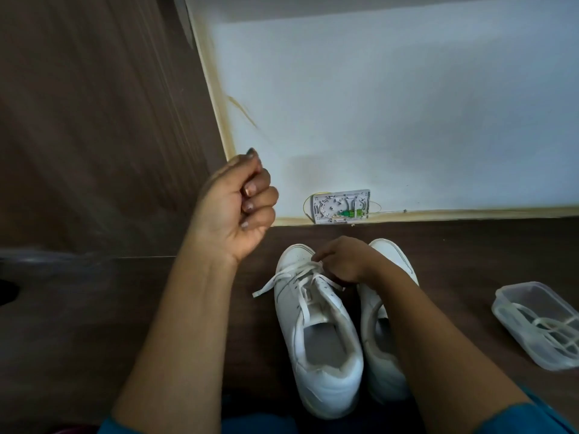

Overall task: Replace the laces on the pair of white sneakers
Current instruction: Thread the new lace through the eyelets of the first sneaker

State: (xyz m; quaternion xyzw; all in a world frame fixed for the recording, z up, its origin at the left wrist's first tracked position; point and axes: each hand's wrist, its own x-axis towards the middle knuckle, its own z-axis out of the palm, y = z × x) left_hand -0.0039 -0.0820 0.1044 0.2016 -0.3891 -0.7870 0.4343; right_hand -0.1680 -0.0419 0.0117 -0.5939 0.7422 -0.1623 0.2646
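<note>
White sneakers, two of them, stand side by side in the lower middle of the head view. Their toes point up the frame toward the wall and their heels point down toward me, so their long axes run bottom to top. They rest on the dark wood floor [94,308].

The sneaker at frame left [329,389] carries one white lace [283,278], threaded only through the eyelets near the toe. It lies across the shoe's long axis, with two loose ends. One end trails out to the lower left and the other to the right, under my wrist.

My right grip [341,261] sits low over that toe area, fingertips closed on the lace where it crosses, as far as I can tell. The lace runs left and slightly down from the pinch.

My right forearm hides most of the sneaker at frame right [382,377]. I see no lace on it.

My left grip [238,202] is raised in the middle left of the frame, well apart from the shoes. Its fingers are curled into a fist and no lace shows in it.

The right grip is clearly nearer, so I judge the next threading pull starts there.

One clear plastic container [520,303] lies at the right edge with white laces [545,327] coiled inside. I cannot tell how many.
</note>
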